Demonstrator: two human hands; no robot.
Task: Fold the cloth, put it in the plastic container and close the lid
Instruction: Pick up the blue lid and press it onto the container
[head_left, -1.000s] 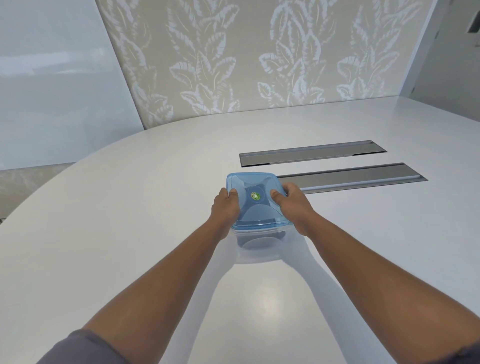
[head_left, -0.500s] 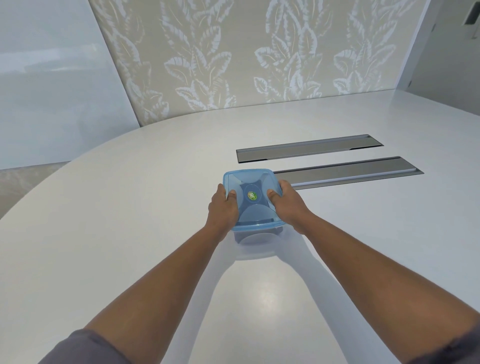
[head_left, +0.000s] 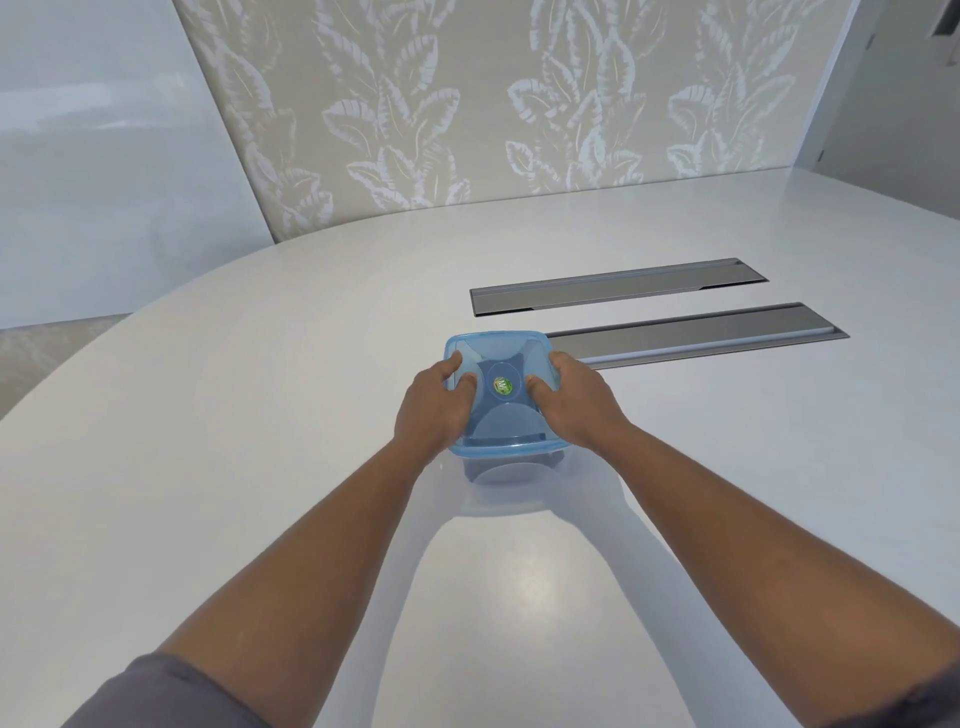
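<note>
— What had changed from a moment before?

— The lid (head_left: 501, 395) had come down. A second earlier its near edge stood tilted up off the box (head_left: 511, 465); now it sat flat across the rim. Both hands had stayed on it through that.

— And how were the hands placed?

— The left hand (head_left: 431, 410) lay on the lid's left side, fingers spread and fairly straight, tips pressing down near the far left corner and beside the middle. The right hand (head_left: 574, 408) covered the lid's right side, thumb pressing on top just right of the round green sticker (head_left: 503, 386), the other fingers bent over the right edge. Whether those gripped under the rim, I couldn't tell. The hands were apart, the sticker between them.

— Where was the cloth?

— Inside the box, under the lid. Only a dark shape (head_left: 498, 415) showed through the blue plastic, so I couldn't tell how it was folded.

— And the box itself?

— On the white table (head_left: 260, 467), its far right corner just beside the near grey slot (head_left: 696, 332). The second slot (head_left: 618, 286) lay beyond the box, further back. Behind the box, past the table's edge, stood a leaf-patterned wall (head_left: 467, 104). Grey sleeves (head_left: 156, 696) showed nearest me.
</note>
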